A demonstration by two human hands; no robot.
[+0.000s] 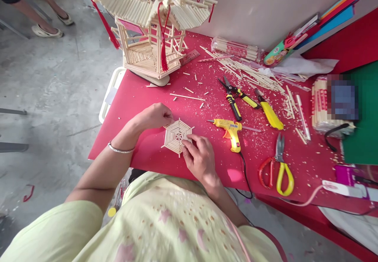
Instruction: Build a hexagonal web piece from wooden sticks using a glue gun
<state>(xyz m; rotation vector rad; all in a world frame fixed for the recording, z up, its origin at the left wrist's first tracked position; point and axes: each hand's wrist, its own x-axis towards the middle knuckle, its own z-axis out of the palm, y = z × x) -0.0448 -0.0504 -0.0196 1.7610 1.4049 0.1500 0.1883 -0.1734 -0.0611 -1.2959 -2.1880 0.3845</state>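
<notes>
Both curled inward: left hand, right hand at stick hexagon.

On my monitor I count two bare hands, the left hand and the right hand, and one hexagonal stick web, all near the front edge of the desk. By the back left corner I see one stick pavilion and, on it, four red tassels. I tally one glue gun, one pair of snips, one utility knife and, nearer the front edge, one pair of scissors. Wrapped stick bundles: I get two, one at the back edge, one toward the right. Loose sticks are too many for me to count. Beyond the left edge, I count two shoes.
</notes>
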